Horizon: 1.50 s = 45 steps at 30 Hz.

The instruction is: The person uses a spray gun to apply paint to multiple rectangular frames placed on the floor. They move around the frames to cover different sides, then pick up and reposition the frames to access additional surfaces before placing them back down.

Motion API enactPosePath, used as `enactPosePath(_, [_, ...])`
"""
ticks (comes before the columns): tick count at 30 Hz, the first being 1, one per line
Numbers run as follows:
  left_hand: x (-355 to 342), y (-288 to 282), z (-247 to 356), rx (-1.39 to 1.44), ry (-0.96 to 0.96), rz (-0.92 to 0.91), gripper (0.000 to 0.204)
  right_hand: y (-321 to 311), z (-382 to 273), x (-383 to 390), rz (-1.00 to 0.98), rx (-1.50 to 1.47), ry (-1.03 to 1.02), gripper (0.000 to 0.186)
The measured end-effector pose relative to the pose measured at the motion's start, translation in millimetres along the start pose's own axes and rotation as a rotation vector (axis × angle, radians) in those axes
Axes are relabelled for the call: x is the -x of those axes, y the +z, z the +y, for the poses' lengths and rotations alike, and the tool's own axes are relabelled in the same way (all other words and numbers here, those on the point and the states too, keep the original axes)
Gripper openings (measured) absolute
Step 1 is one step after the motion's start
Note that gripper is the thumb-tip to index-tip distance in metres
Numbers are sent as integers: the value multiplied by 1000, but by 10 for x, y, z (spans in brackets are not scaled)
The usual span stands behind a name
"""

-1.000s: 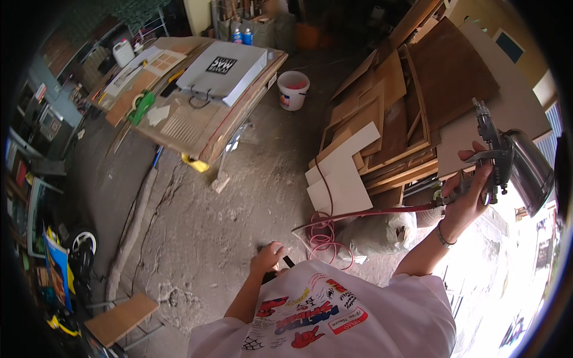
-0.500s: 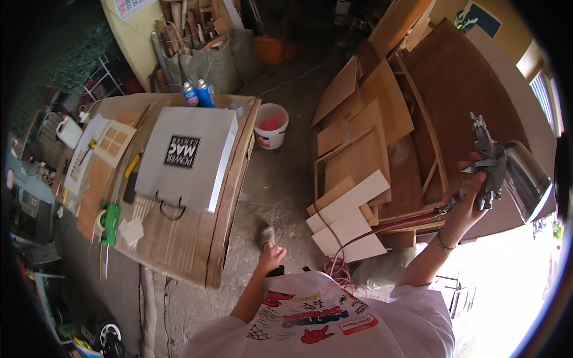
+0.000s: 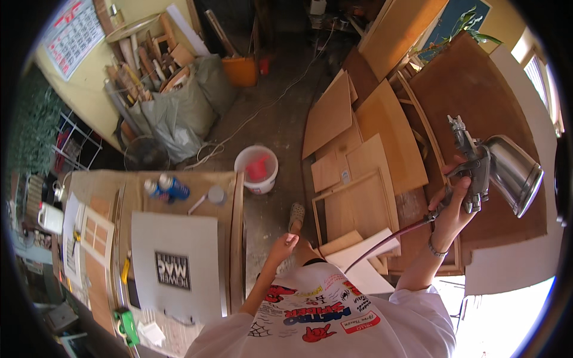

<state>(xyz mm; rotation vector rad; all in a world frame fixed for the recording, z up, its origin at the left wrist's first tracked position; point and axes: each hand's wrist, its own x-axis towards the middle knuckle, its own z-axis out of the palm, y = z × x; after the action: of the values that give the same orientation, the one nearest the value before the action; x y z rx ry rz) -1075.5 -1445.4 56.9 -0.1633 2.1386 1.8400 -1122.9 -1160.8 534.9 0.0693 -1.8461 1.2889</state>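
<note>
My right hand (image 3: pixel 455 206) is raised at the right, closed around the handle of a metal spray gun (image 3: pixel 476 170). A shiny silver cup (image 3: pixel 514 176) is fixed to the gun, and its nozzle points away from me. From the handle a dark red hose (image 3: pixel 391 238) runs down towards my body. My left hand (image 3: pixel 283 246) hangs low in front of my shirt, fingers curled in, with nothing visible in them. It touches no object. Below and beyond it my foot in a clog (image 3: pixel 296 216) shows on the floor.
Left stands a workbench (image 3: pixel 237 238) with a grey paper bag (image 3: pixel 173 238), blue spray cans (image 3: pixel 173 188) and a green tape dispenser (image 3: pixel 126 327). A white bucket (image 3: pixel 262 179) stands beside it. Wooden panels (image 3: pixel 352 203) lean at right. Sacks of offcuts (image 3: pixel 179 113) and a cable (image 3: pixel 268 107) lie beyond.
My view has shifted forward; the bench and bucket now sit lower in the picture. The spray gun stays raised in my right hand. My left hand still hangs low, slightly farther right.
</note>
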Motion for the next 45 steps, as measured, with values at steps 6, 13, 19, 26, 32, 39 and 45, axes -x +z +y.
enactPosePath(6, [-1880, -418, 325, 77, -157, 9, 47, 1107, 1066, -1158, 1, -38, 58, 49])
enactPosePath(13, [-3450, -1296, 1193, 152, -302, 124, 45, 2226, 2117, -2432, -11, -62, 146, 50])
enactPosePath(19, [-4938, -2053, 1378, 167, -499, 119, 48, 3227, 3115, -3185, -5, -78, 256, 51])
enactPosePath(26, [-7392, -2897, 1518, 254, -501, 108, 46, 4817, 4463, -4263, 50, 61, 336, 41])
enactPosePath(32, [-9181, -3831, 2548, 154, -403, 120, 31, 6005, 5622, -5014, 112, 124, 567, 31])
enactPosePath(39, [-11248, -4405, 3347, 53, -381, 118, 22, 6673, 6507, -5569, 211, 109, 682, 27])
enactPosePath(45, [-13264, -3324, 3736, -103, -289, -231, 26, 7047, 7250, -5839, 270, 175, 755, 25])
